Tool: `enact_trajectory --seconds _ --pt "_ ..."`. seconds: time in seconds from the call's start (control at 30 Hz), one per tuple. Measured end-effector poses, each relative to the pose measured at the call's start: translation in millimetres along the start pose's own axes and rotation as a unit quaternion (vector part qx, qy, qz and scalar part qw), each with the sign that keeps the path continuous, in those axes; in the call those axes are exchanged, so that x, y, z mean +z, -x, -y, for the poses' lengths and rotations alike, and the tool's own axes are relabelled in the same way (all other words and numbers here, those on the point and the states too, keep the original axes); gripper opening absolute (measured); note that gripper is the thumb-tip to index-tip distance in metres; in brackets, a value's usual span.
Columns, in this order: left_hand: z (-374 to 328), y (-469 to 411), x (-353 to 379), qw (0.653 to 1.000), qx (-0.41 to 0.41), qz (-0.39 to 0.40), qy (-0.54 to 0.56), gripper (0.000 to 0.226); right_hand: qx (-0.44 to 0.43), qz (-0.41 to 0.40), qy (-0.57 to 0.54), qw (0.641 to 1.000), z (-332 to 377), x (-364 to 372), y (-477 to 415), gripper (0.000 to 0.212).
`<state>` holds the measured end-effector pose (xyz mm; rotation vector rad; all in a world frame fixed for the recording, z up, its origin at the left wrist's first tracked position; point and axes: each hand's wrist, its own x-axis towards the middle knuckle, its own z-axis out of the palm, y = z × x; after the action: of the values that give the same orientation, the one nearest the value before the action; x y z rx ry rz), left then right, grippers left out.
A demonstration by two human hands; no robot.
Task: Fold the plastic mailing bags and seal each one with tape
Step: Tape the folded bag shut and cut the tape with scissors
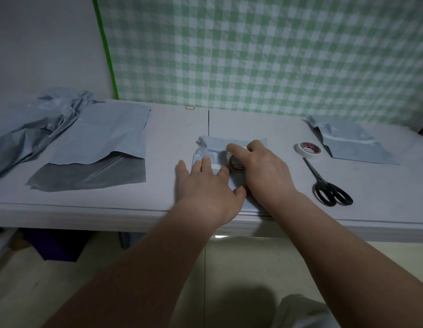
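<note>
**Mailing bag (214,145) pinned under both grips, tape going on**

The mailing bag lies folded at the centre of the frame, near the front edge of the tabletop (158,207). Both forearms reach in from the bottom of the frame and converge on it. The left grip (205,192) lies flat with its fingers straight and spread. It presses the fold and what looks like the free end of a white strip. The right grip (262,169) is curled round a tape roll (236,164) resting on the bag, with the index finger arched over the top.

To do this well, I judge that the left fingers should bear down on the strip's end so it cannot lift. The roll should then be drawn straight across the fold under even tension. If the fold is let go, the slack film will likely wrinkle under the tape.

The scissors (331,188) lie right of centre, with a second tape roll (308,149) just beyond them. Farther back at right is a folded bag (347,138) with a pale strip across it. Unfolded bags (106,138) lie at left.
</note>
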<state>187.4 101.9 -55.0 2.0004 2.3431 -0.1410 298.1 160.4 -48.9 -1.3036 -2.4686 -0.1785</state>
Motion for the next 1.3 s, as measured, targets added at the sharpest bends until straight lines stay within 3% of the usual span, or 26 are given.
enact_trajectory --seconds 0.1,0.2,0.3,0.4,0.53,0.73,0.93,1.3 --pt "-2 0 1 1.000 0.003 -0.009 0.000 0.072 0.002 -0.022 -0.050 0.999 -5 8 3 0.050" --pt "-3 1 3 1.000 0.007 -0.012 0.008 0.071 0.047 -0.067 -0.176 0.981 -12 14 4 0.053" --pt "-5 2 4 1.000 0.007 -0.018 0.009 0.070 0.106 -0.083 -0.256 0.957 -21 15 3 0.042" --pt "-5 2 2 1.000 0.004 -0.024 0.004 0.070 0.136 -0.069 -0.269 0.951 -27 14 1 0.023" --pt "-8 1 -1 1.000 0.005 -0.024 -0.003 0.072 0.145 -0.046 -0.295 0.943 -29 11 1 0.023" --pt "-10 -2 5 0.997 0.046 -0.041 0.036 0.076 0.169 0.000 -0.396 0.903 -38 9 0 0.019" --pt "-5 -4 12 0.994 0.056 -0.038 0.084 0.076 0.131 -0.016 -0.419 0.898 -36 13 -2 0.020" --pt "-9 0 7 0.997 0.037 -0.012 0.062 0.078 0.056 -0.050 -0.261 0.962 -46 1 1 0.023"
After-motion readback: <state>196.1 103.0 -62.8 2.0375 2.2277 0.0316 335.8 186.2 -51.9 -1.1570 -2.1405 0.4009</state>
